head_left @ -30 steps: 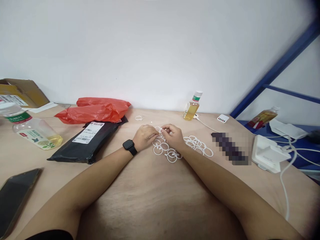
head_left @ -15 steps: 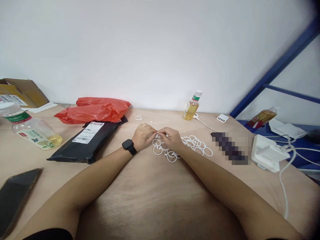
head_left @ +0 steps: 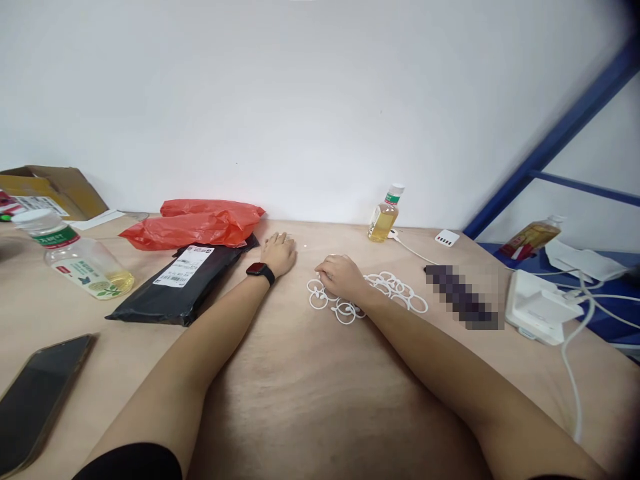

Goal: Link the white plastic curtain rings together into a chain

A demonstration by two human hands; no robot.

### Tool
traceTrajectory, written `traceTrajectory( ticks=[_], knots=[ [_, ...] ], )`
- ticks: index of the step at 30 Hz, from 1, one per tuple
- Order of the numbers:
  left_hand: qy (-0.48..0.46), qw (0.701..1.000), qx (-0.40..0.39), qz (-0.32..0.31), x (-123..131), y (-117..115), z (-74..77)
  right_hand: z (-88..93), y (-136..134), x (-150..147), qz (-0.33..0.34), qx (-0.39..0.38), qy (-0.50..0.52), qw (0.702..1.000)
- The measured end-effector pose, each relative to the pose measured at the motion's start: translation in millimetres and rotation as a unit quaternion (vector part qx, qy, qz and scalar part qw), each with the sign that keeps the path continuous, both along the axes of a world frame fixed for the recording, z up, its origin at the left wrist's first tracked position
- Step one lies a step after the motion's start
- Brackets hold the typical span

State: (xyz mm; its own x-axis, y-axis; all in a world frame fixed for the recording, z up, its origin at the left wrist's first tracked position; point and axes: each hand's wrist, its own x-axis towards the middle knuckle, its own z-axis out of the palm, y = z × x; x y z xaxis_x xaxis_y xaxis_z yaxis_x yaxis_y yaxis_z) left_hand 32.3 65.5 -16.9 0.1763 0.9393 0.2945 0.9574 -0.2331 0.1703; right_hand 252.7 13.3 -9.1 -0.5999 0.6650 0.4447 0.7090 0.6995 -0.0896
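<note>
At the lower left of the frame, a phone (head_left: 43, 407) lies flat on the table (head_left: 305, 387), probably set aside to leave the forearm room; above it, a large clear bottle (head_left: 83, 260) holds a little yellow liquid. The black parcel (head_left: 197, 287), label upward, lies at left of centre with a red plastic bag (head_left: 195, 225) just behind it, as if both were put to one side. Beside the parcel's far end, the left hand (head_left: 279, 253) is laid palm down, its fingers nearly straight and close together; whether anything lies beneath them cannot be told. Near the middle, the right hand (head_left: 343, 277) is curled, thumb and forefinger narrowed almost to a pinch; a bit of white shows at the tips, but I cannot tell whether it is gripped or merely touched. White rings (head_left: 400, 289) lie around and below that hand, some overlapping at its left and more clustered at right, a spot that seems chosen for easy reach. Behind them, toward the wall, a small bottle (head_left: 383, 223) stands, and at the right edge of the table sits a white charger (head_left: 537, 307), likely kept there for its cables.
</note>
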Motion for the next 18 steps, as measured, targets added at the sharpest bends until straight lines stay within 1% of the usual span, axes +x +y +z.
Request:
traceTrajectory(
  ticks=[4, 6, 7, 8, 10, 12, 13, 15, 18],
  knots=[
    [-0.017, 0.999, -0.008, 0.032, -5.1, 14.6, 2.7, 1.0, -1.7, 0.5, -0.016, 0.004, 0.031, 0.999],
    [-0.023, 0.999, -0.004, 0.033, -9.0, 18.9, 1.2, -0.1, -0.2, 1.7, -0.022, 0.006, 0.067, 0.998],
    [-0.032, 0.999, 0.01, 0.025, -10.3, 19.9, -0.2, -1.0, 1.2, 2.0, -0.025, 0.008, 0.086, 0.996],
    [-0.049, 0.998, 0.033, 0.005, -10.9, 20.2, -1.9, -2.0, 2.8, 2.2, -0.027, 0.012, 0.104, 0.994],
    [-0.105, 0.988, 0.088, -0.067, -8.4, 17.8, -5.2, -3.9, 6.0, 1.9, -0.032, 0.021, 0.132, 0.991],
    [-0.173, 0.963, 0.129, -0.161, -0.2, 11.8, -7.0, -4.8, 8.2, 1.3, -0.04, 0.024, 0.148, 0.988],
    [-0.203, 0.949, 0.143, -0.195, 5.9, 7.5, -7.0, -4.9, 8.7, 1.2, -0.043, 0.02, 0.154, 0.987],
    [-0.248, 0.926, 0.155, -0.239, 20.5, -2.4, -5.4, -4.5, 8.6, 1.8, -0.047, 0.011, 0.169, 0.984],
    [-0.309, 0.904, 0.139, -0.262, 40.9, -16.4, -1.5, -3.6, 7.3, 4.3, -0.058, 0.011, 0.218, 0.974]
  ],
)
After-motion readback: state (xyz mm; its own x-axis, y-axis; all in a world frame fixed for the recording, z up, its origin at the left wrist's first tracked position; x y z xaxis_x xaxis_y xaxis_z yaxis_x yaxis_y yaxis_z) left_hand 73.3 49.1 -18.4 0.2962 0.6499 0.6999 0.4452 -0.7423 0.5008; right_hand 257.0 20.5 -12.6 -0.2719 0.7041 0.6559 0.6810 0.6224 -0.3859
